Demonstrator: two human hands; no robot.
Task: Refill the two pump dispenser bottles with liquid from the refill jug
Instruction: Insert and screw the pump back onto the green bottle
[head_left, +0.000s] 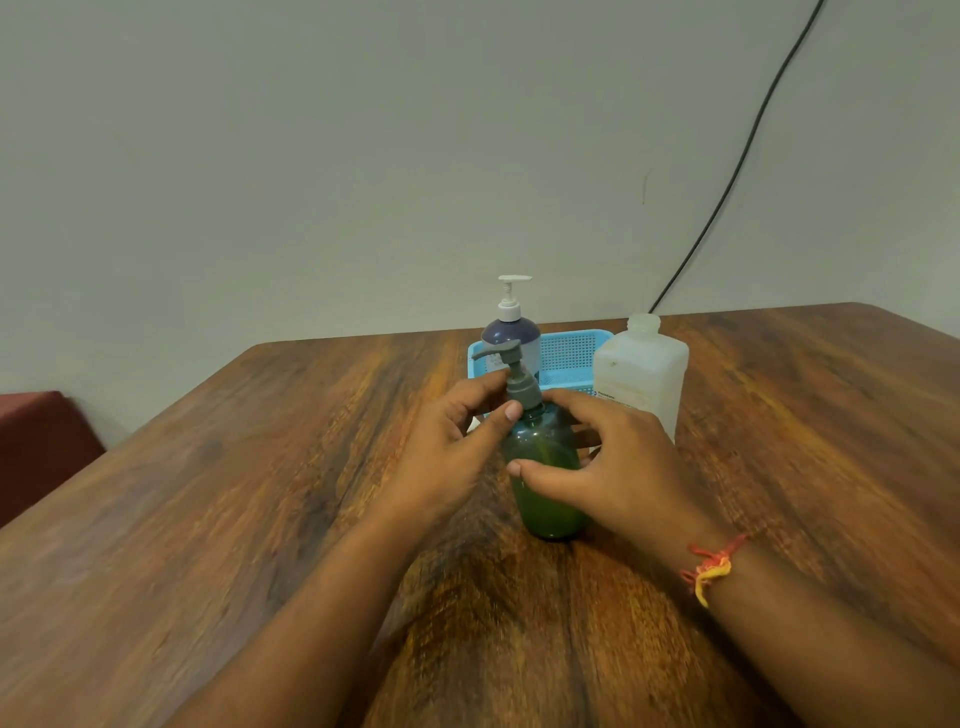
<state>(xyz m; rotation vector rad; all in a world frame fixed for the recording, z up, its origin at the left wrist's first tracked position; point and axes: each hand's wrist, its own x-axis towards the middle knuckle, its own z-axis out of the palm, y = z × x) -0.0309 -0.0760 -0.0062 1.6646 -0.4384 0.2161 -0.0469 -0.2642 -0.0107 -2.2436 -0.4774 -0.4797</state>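
Translucent green pump bottle (545, 467) upright mid-table (208, 493), spout pointing left. My left hand (447, 447) pinches its grey pump collar (524, 392); right hand (618, 462) fingers wrap the body.

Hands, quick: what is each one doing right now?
Left hand: fingers closed on the grey pump collar of the green dispenser bottle.
Right hand: loosely curled around the bottle's body; firm grip cannot be told.
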